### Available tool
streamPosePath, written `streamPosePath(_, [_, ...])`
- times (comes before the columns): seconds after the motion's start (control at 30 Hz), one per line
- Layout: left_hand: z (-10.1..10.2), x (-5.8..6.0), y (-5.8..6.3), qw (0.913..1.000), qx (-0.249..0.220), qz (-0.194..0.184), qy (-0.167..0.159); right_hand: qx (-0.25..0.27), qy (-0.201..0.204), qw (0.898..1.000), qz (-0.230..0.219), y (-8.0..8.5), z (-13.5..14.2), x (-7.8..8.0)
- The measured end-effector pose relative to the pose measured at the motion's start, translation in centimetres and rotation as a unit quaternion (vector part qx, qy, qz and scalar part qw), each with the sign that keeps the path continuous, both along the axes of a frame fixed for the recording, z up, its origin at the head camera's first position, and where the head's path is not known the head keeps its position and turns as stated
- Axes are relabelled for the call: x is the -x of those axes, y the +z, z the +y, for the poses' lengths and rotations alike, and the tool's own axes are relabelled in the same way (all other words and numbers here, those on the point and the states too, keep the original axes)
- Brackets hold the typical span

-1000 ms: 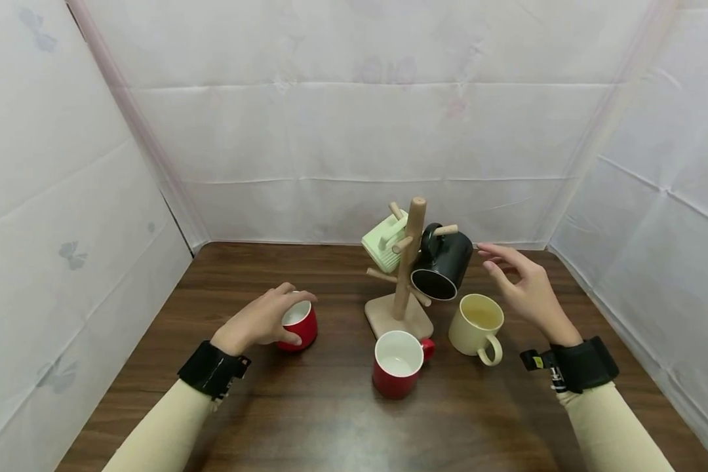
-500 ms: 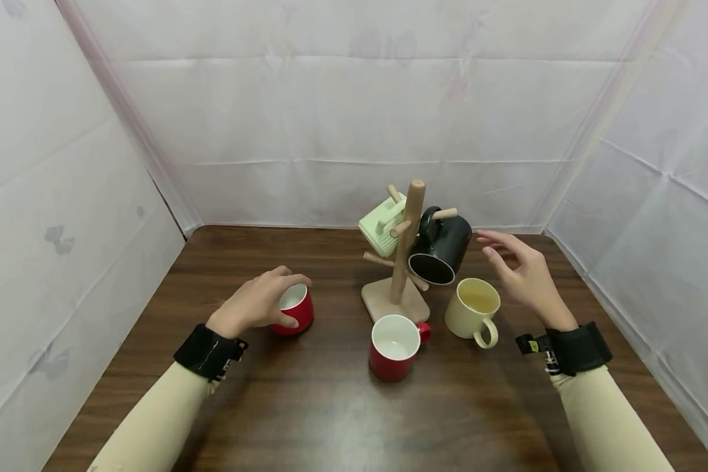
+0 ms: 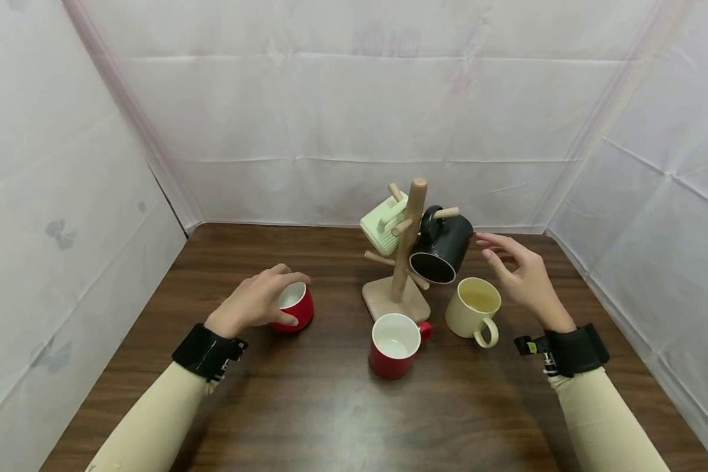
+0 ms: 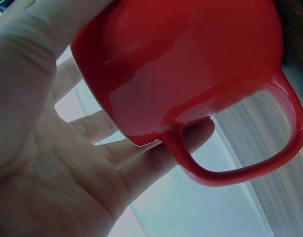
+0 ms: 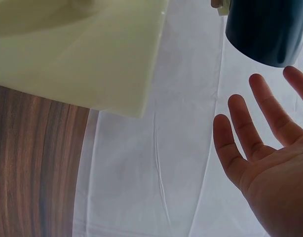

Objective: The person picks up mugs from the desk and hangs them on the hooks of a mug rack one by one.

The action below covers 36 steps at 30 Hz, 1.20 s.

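Note:
My left hand [image 3: 255,301] holds a red mug [image 3: 301,313] with a white inside on the left of the table, thumb on the near side and fingers around the far rim. Its handle [image 4: 240,175] shows in the left wrist view. My right hand [image 3: 522,278] is held with fingers loosely extended beside a black mug [image 3: 448,244], fingertips close to its side; whether they touch cannot be told. The black mug hangs tilted, mouth down, from a wooden mug tree [image 3: 402,275]. A pale green mug [image 3: 383,225] hangs on the tree's other side.
A second red mug [image 3: 391,357] stands upright in front of the tree base, handle to the right. A cream-yellow mug [image 3: 469,314] stands upright below my right hand. White cloth walls [image 3: 330,118] enclose the wooden table [image 3: 330,406] at the back and sides.
The head view has tilted down slightly, so everything appeared to shift up. Both hands and all the mugs keep nearly the same places relative to each other.

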<state>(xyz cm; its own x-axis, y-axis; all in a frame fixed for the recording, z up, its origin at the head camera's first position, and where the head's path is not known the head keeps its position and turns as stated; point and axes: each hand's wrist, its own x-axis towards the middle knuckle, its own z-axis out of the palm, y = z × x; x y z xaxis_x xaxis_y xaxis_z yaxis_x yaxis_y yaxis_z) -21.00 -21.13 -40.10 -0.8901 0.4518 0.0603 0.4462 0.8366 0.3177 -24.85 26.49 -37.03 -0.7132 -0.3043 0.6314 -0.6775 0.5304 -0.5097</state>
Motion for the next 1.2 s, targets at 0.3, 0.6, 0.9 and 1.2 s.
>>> streamPosePath(0.3, [-0.6,-0.4,-0.6,0.9993,-0.004,0.037,-0.001,-0.006,-0.013,1.0,-0.007,-0.8,-0.1,-0.3])
streamPosePath(0.6, [-1.3,-0.7,-1.2,0.9977,-0.047,0.043,0.023,-0.016,-0.02,1.0,-0.013,-1.7,0.1,0.0])
streamPosePath(0.9, [-1.2,-1.0,-0.8,0.989,-0.136,0.05,0.03,-0.016,-0.021,1.0,-0.006,-2.0,0.1,0.0])
streamPosePath(1.2, [-0.2,-0.8,-0.4,0.9714,-0.221,0.086,0.014,0.002,-0.031,0.999,0.02,-0.8,-0.2,-1.0])
